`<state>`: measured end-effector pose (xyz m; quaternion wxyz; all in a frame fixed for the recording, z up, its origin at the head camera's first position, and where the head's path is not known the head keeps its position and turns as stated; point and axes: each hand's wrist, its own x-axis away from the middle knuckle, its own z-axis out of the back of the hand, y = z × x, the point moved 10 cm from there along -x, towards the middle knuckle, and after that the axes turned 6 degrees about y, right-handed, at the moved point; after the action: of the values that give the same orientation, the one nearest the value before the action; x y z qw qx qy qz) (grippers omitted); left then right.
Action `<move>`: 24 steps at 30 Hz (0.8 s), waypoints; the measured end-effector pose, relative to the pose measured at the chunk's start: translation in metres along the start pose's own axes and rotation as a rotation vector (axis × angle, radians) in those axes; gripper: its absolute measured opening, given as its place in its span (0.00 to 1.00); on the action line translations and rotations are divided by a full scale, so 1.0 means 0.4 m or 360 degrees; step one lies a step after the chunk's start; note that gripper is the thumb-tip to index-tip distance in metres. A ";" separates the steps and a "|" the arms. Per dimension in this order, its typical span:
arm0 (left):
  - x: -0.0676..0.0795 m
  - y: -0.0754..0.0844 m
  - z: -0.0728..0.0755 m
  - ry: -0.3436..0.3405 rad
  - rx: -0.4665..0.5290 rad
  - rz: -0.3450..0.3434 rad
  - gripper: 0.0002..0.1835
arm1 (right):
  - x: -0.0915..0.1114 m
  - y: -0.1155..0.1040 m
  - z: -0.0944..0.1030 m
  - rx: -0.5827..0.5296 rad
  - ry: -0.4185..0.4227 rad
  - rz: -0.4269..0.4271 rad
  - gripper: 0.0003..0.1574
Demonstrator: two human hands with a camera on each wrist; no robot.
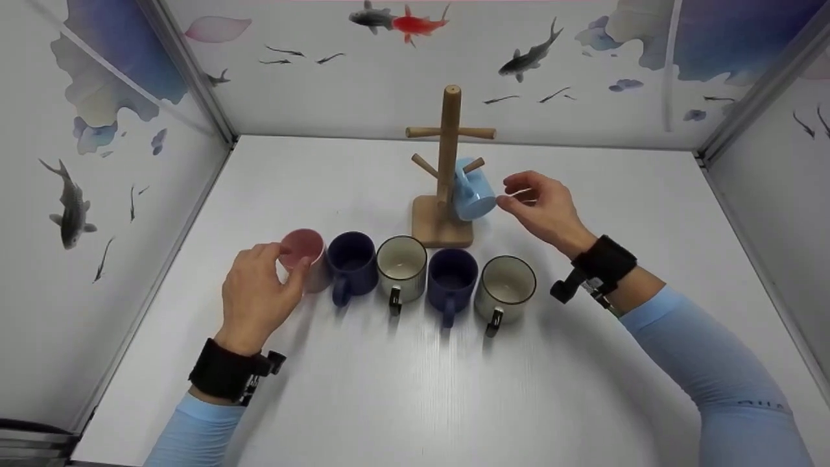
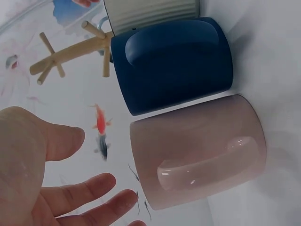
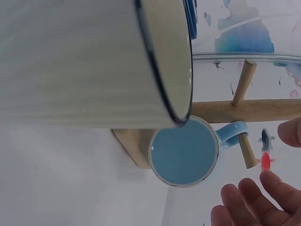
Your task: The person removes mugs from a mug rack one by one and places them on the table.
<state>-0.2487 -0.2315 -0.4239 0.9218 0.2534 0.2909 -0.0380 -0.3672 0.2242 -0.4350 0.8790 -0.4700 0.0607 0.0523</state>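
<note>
A light blue mug (image 1: 476,198) hangs by its handle from a lower right peg of a wooden mug tree (image 1: 449,149). Just right of that mug is my right hand (image 1: 545,206), fingers loosely bent and holding nothing; the right wrist view shows its fingertips (image 3: 230,193) apart from the mug. My left hand (image 1: 259,292) hovers at the pink mug (image 1: 316,277), which stands upright at the left end of a row. In the left wrist view, its thumb and fingers are spread above the rim with a gap to the mug (image 2: 202,150).
Right of the pink mug stand a dark blue mug (image 1: 353,259), a cream mug with dark rim (image 1: 402,266), another dark blue mug (image 1: 452,279) and another cream mug (image 1: 506,285). Their handles face me. Printed fish walls (image 1: 311,97) enclose the white table (image 1: 363,389).
</note>
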 end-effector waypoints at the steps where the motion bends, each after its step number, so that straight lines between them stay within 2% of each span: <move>1: -0.003 0.007 -0.001 0.0003 0.0010 -0.0015 0.20 | -0.005 0.006 -0.001 0.0012 0.0000 -0.0013 0.28; 7: -0.017 0.046 -0.016 -0.0022 0.0048 -0.0076 0.18 | -0.035 0.041 -0.013 0.0078 -0.0037 -0.0147 0.35; 11: -0.011 0.074 -0.031 -0.0043 0.0068 -0.0134 0.17 | -0.059 0.069 -0.040 0.0066 -0.0127 -0.0284 0.44; 16: 0.004 0.112 -0.051 -0.0101 0.0078 -0.0223 0.17 | -0.087 0.092 -0.071 -0.0041 -0.0236 -0.0437 0.51; 20: 0.016 0.138 -0.060 -0.0128 0.0074 -0.0284 0.17 | -0.108 0.100 -0.089 -0.0143 -0.0270 -0.0532 0.57; 24: 0.023 0.152 -0.063 -0.0125 0.0094 -0.0319 0.18 | -0.125 0.106 -0.107 -0.0162 -0.0290 -0.0621 0.60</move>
<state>-0.2407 -0.1658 -0.4196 0.9162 0.2485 0.2772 -0.1486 -0.4255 0.2103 -0.4856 0.8494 -0.5101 -0.1137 -0.0736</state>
